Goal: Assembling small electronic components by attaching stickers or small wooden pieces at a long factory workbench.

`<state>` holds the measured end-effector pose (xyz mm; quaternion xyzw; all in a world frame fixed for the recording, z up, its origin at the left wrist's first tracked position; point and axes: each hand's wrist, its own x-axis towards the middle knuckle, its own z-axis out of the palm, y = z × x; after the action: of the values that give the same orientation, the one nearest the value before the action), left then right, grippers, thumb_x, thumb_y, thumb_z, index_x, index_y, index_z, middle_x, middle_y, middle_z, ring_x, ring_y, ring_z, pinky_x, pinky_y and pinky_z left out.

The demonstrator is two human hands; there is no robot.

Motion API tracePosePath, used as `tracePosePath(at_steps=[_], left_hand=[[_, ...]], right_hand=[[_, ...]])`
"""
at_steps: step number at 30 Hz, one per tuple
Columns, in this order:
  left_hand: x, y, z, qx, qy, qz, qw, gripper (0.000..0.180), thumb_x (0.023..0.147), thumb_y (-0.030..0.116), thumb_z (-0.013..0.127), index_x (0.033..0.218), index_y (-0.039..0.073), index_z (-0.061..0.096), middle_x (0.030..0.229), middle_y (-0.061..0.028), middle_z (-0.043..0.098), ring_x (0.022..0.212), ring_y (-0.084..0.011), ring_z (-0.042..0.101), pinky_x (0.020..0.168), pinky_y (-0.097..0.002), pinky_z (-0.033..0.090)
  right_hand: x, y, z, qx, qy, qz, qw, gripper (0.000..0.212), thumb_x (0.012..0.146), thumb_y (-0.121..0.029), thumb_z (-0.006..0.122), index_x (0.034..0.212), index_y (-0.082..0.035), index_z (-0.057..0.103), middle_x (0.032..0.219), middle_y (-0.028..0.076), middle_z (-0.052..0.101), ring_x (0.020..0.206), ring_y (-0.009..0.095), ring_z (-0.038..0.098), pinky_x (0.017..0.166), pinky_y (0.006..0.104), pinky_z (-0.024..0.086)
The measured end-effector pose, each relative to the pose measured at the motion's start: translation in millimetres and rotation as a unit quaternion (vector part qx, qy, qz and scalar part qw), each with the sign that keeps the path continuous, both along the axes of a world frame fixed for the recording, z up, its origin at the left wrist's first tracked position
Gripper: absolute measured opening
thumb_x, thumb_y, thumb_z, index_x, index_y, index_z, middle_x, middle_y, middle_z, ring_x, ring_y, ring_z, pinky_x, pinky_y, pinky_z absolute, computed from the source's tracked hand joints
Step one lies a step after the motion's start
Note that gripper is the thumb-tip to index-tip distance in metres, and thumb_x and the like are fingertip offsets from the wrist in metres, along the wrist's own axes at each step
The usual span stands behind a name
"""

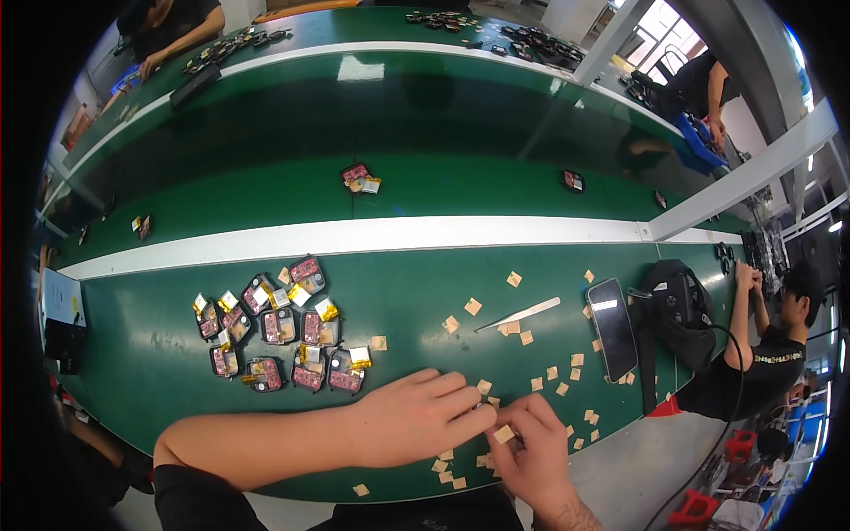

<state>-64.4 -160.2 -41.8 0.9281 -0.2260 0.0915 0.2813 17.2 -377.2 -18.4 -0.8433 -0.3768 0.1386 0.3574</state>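
My left hand [423, 411] reaches across from the left with its fingers curled, meeting my right hand [537, 449] near the front edge of the green table. Between the right thumb and fingers is a small tan square pad [504, 434]. Whatever the left fingertips pinch is hidden. More tan square pads [537, 384] lie scattered around both hands. Left of them sits a group of small black housings [278, 327] with pinkish-red circuit boards, several with silver battery cells [359, 357] with yellow tape. Pointed metal tweezers [522, 313] rest beyond my hands.
A phone [611, 330] and a black bag [677, 305] lie to the right. A white rail [354, 243] runs behind the work area, with a green conveyor surface [460, 190] carrying a few units beyond. Other people work at the right and far side.
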Motion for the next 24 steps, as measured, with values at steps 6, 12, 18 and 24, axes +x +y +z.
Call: tracePosePath(at_steps=[6, 12, 18, 24], left_hand=[[-2, 2, 2, 0.012, 0.022, -0.016, 1.0, 0.046, 0.089, 0.012, 0.067, 0.134, 0.003, 0.059, 0.115, -0.0051, 0.061, 0.109, -0.0213, 0.06, 0.089, -0.0332, 0.051], [1, 2, 1, 0.0, 0.005, 0.001, 1.0, 0.025, 0.097, 0.024, 0.071, 0.116, 0.009, 0.062, 0.102, -0.0036, 0.058, 0.102, -0.0225, 0.06, 0.087, -0.0355, 0.051], [2, 1, 9, -0.043, 0.06, -0.027, 0.997, 0.034, 0.089, 0.009, 0.065, 0.122, 0.005, 0.058, 0.113, -0.0096, 0.057, 0.108, -0.0274, 0.059, 0.096, -0.0388, 0.053], [3, -1, -4, -0.017, 0.043, -0.029, 0.999, 0.02, 0.097, 0.02, 0.072, 0.112, 0.009, 0.066, 0.111, -0.0087, 0.059, 0.1, -0.0291, 0.064, 0.081, -0.0394, 0.057]], right_hand=[[6, -9, -2, 0.024, -0.051, 0.033, 0.998, 0.022, 0.088, -0.003, 0.081, 0.108, -0.008, 0.076, 0.094, 0.005, 0.061, 0.072, 0.019, 0.068, 0.061, 0.0314, 0.056], [-8, -16, -9, -0.023, -0.059, 0.05, 0.997, 0.037, 0.072, 0.011, 0.076, 0.105, -0.006, 0.077, 0.093, 0.005, 0.06, 0.071, 0.016, 0.067, 0.058, 0.0288, 0.055], [-11, -19, -12, -0.014, -0.104, 0.058, 0.993, 0.035, 0.076, 0.006, 0.076, 0.107, -0.01, 0.078, 0.09, 0.002, 0.059, 0.07, 0.016, 0.067, 0.058, 0.031, 0.055], [-10, -22, -17, 0.073, -0.045, 0.015, 0.996, 0.035, 0.08, 0.002, 0.071, 0.114, -0.008, 0.075, 0.096, 0.011, 0.064, 0.079, 0.032, 0.069, 0.067, 0.0397, 0.057]])
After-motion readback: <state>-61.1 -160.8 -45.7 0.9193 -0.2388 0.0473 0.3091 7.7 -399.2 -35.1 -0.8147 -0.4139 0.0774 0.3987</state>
